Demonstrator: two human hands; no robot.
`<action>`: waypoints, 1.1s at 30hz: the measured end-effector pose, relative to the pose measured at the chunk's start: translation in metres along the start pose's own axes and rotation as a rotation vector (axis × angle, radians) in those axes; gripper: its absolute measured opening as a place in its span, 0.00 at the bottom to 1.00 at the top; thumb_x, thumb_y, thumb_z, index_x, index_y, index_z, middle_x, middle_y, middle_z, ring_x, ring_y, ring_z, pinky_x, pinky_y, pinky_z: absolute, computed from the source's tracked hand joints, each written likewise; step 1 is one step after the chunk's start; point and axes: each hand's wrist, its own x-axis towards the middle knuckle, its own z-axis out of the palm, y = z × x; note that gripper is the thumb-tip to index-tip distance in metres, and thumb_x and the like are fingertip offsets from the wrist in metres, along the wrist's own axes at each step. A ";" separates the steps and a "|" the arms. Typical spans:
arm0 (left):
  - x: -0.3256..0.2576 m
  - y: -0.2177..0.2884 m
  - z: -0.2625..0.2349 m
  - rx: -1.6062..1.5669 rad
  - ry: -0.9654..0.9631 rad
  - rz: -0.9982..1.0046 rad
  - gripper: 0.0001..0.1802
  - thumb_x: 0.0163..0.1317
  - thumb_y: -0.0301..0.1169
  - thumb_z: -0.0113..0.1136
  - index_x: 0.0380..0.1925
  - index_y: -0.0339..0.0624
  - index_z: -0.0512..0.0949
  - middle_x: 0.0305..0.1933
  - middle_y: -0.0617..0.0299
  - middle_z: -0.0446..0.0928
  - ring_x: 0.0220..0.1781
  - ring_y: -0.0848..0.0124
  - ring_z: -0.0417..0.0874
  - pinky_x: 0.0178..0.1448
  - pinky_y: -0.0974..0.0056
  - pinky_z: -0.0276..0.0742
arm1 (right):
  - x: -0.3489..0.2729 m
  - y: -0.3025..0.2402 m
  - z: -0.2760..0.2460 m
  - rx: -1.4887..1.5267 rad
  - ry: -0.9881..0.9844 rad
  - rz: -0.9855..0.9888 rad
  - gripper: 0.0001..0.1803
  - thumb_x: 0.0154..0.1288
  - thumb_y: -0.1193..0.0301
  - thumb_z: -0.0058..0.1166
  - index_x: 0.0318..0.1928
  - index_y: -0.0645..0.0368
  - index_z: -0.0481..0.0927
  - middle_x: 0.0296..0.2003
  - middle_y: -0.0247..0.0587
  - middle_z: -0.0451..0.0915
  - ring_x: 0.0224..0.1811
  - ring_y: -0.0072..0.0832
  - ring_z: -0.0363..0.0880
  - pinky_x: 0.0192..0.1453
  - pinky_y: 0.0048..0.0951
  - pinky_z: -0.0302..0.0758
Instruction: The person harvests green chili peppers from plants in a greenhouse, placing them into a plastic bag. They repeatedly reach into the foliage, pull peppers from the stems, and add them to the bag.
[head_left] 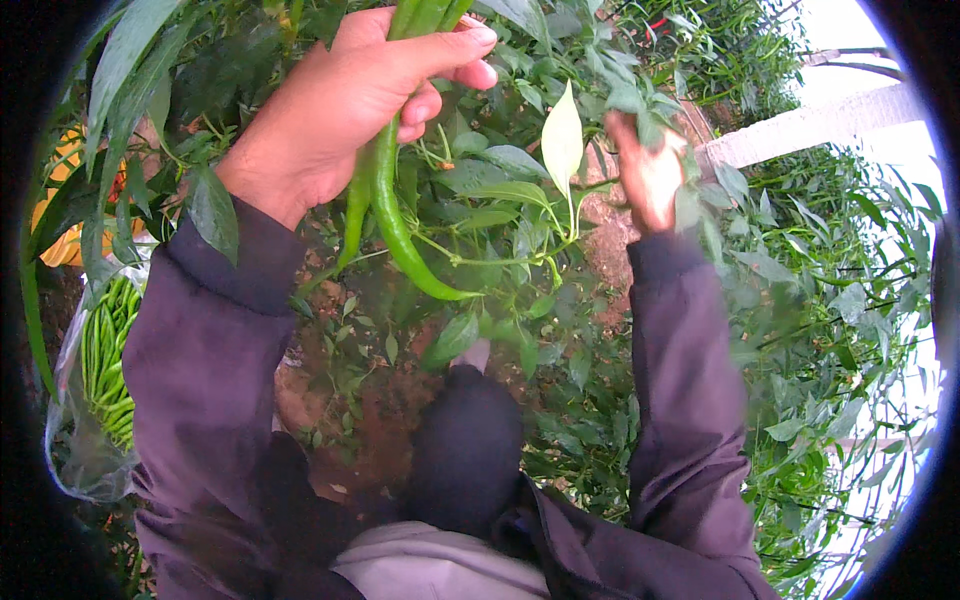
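My left hand (350,100) is closed around several long green chili peppers (388,215). Their curved tips hang below the palm, and their upper ends pass out of the top of the view. To the right, my right hand (648,175) reaches in among the leaves of a pepper plant (735,185). It is smeared by motion and partly covered by foliage, so its fingers do not show clearly. A leafy stem with one pale leaf (562,140) stands between the two hands.
At the left, a clear plastic bag (75,465) holds many picked green peppers (112,350), with something yellow (62,215) behind it. A whitish beam (815,130) crosses the upper right. Dense pepper plants (810,400) line the right side. My knee (465,440) is bent over brown soil (385,430).
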 end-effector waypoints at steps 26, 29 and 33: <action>-0.010 0.004 0.015 -0.009 0.005 -0.003 0.11 0.69 0.34 0.63 0.42 0.37 0.79 0.39 0.63 0.85 0.23 0.84 0.68 0.25 0.75 0.63 | 0.100 0.028 -0.073 -0.490 -0.802 0.174 0.13 0.59 0.63 0.67 0.25 0.59 0.85 0.15 0.28 0.69 0.14 0.18 0.61 0.17 0.30 0.56; -0.010 0.003 0.013 -0.011 -0.008 0.007 0.14 0.67 0.38 0.67 0.42 0.40 0.80 0.38 0.64 0.85 0.23 0.86 0.68 0.24 0.75 0.61 | 0.099 0.027 -0.075 -0.471 -0.788 0.262 0.09 0.59 0.65 0.65 0.29 0.58 0.87 0.17 0.28 0.71 0.15 0.18 0.63 0.17 0.29 0.57; -0.009 0.001 0.010 -0.015 -0.007 0.001 0.14 0.67 0.38 0.66 0.42 0.39 0.79 0.39 0.64 0.85 0.23 0.85 0.68 0.24 0.75 0.61 | 0.099 0.025 -0.084 -0.406 -0.782 0.415 0.08 0.59 0.69 0.63 0.36 0.58 0.88 0.20 0.29 0.75 0.17 0.18 0.66 0.18 0.26 0.58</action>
